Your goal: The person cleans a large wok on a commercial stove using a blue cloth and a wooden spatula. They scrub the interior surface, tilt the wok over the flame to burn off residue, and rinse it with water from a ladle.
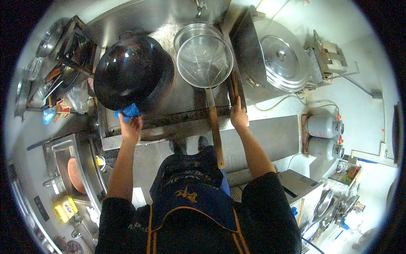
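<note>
My left hand (130,128) grips a folded blue cloth (128,112) against the near rim of a large black wok (127,73). The wok sits at the left of a stainless-steel stove counter (187,98) and looks tilted. At the counter's right edge, my right hand (239,116) is closed around the near end of a dark brown stick-like tool (234,84), perhaps wooden; its far end is hard to make out. Between my hands lies a round wire-mesh strainer (204,62) over a metal basin (198,30), its long wooden handle (215,136) pointing towards me.
A tap (199,8) hangs above the counter's back. To the right stands a big pot with a steel lid (280,55). Two gas cylinders (322,127) are farther right. Left are a cluttered shelf (68,70) and a sink (60,146) with a reddish-brown round board (76,174).
</note>
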`<action>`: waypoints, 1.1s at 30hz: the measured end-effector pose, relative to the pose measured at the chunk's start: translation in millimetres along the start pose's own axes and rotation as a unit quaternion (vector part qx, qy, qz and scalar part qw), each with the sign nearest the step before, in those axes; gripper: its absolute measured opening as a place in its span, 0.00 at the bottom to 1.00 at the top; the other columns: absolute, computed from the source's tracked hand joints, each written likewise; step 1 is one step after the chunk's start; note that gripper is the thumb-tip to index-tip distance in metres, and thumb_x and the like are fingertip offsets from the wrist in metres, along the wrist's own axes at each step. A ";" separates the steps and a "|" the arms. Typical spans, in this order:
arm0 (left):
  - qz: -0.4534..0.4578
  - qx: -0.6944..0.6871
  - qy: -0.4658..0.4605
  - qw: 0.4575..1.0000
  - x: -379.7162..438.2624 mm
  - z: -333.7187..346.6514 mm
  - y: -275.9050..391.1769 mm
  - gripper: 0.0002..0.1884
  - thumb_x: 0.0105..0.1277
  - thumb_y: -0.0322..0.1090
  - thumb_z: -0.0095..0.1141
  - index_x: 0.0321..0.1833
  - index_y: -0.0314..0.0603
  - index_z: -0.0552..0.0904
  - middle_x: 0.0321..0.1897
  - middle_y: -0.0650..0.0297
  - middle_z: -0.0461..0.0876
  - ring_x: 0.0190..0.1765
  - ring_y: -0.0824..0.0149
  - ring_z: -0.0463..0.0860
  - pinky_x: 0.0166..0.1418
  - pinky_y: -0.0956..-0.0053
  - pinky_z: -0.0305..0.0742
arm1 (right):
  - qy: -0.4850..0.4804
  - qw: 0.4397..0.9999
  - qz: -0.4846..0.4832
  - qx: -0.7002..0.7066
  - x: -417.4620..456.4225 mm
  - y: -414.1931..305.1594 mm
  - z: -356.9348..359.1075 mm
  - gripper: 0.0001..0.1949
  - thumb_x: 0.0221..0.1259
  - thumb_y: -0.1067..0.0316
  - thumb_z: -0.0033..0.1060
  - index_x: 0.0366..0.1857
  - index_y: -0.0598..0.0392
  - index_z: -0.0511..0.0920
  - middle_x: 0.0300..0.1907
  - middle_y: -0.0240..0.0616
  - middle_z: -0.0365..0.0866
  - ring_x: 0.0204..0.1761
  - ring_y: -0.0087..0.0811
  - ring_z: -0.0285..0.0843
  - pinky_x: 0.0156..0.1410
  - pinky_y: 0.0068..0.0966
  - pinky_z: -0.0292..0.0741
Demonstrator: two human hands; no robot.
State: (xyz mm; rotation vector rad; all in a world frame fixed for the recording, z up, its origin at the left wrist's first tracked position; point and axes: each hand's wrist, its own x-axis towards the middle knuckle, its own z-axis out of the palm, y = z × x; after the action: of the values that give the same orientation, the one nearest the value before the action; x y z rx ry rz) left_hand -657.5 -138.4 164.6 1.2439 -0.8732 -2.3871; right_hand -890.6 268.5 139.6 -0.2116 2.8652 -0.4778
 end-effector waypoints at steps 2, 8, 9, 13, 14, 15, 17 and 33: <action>0.003 0.120 -0.008 0.993 -16.7 -19.5 -33.9 0.28 0.64 0.62 0.49 0.44 0.40 0.74 0.32 0.60 0.78 0.33 0.65 0.79 0.36 0.72 0.78 | 0.014 0.998 -0.024 -0.059 25.1 -2.3 12.8 0.36 0.64 0.52 0.47 0.73 0.46 0.44 0.41 0.57 0.77 0.38 0.53 0.80 0.46 0.46 0.77; -0.153 0.413 -0.210 0.872 -88.1 75.6 -167.2 0.20 0.68 0.50 0.51 0.50 0.41 0.75 0.33 0.59 0.80 0.34 0.64 0.81 0.40 0.67 0.78 | -0.088 0.984 -0.013 -0.153 93.7 -4.9 9.0 0.25 0.64 0.51 0.45 0.57 0.61 0.66 0.41 0.50 0.83 0.44 0.45 0.83 0.48 0.41 0.78; -0.172 0.450 -0.268 0.834 -75.6 72.1 -199.8 0.19 0.68 0.49 0.52 0.52 0.41 0.75 0.34 0.58 0.80 0.36 0.63 0.81 0.41 0.66 0.78 | -0.100 0.980 -0.026 -0.171 96.8 -8.4 6.4 0.23 0.64 0.52 0.45 0.54 0.61 0.69 0.41 0.49 0.83 0.45 0.45 0.83 0.47 0.40 0.79; 0.169 0.629 -0.289 0.702 -63.7 93.4 -295.0 0.14 0.65 0.38 0.56 0.47 0.39 0.72 0.28 0.59 0.77 0.31 0.64 0.80 0.36 0.68 0.79 | -0.041 0.972 -0.100 -0.208 94.0 -17.7 2.8 0.20 0.65 0.51 0.45 0.42 0.60 0.77 0.39 0.49 0.83 0.43 0.45 0.83 0.46 0.40 0.79; 0.085 0.569 -0.260 0.776 -64.5 100.5 -298.2 0.12 0.64 0.35 0.55 0.46 0.39 0.71 0.26 0.60 0.76 0.30 0.64 0.80 0.35 0.68 0.78 | -0.033 0.980 -0.131 -0.145 83.2 -23.3 5.2 0.20 0.64 0.50 0.46 0.42 0.59 0.78 0.39 0.50 0.83 0.43 0.47 0.82 0.46 0.40 0.79; 0.010 0.497 -0.207 0.843 -67.6 105.0 -297.2 0.11 0.64 0.33 0.55 0.44 0.39 0.70 0.25 0.60 0.76 0.28 0.65 0.79 0.34 0.69 0.78 | -0.030 0.983 -0.167 -0.077 63.7 -36.3 4.4 0.20 0.64 0.50 0.46 0.42 0.58 0.79 0.39 0.51 0.82 0.42 0.49 0.82 0.46 0.41 0.79; -0.119 0.342 -0.241 0.901 -95.6 161.9 -253.4 0.12 0.63 0.32 0.54 0.45 0.39 0.68 0.25 0.60 0.75 0.26 0.65 0.79 0.32 0.69 0.78 | -0.165 0.977 -0.104 0.089 59.5 -14.5 21.8 0.18 0.64 0.54 0.48 0.47 0.58 0.77 0.47 0.54 0.78 0.46 0.51 0.79 0.49 0.38 0.77; 0.118 0.628 -0.146 0.756 -129.1 89.6 -90.2 0.17 0.55 0.36 0.57 0.44 0.32 0.72 0.23 0.56 0.78 0.27 0.63 0.80 0.32 0.66 0.75 | -0.328 0.762 0.029 0.558 19.9 -44.4 22.7 0.12 0.63 0.62 0.51 0.43 0.57 0.69 0.29 0.35 0.75 0.27 0.26 0.74 0.30 0.24 0.73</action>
State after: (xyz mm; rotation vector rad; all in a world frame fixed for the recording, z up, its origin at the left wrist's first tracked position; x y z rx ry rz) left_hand -656.1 31.7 227.0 0.9008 -2.7805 -1.6242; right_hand -899.5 216.5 129.6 -0.0402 1.5267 -1.5860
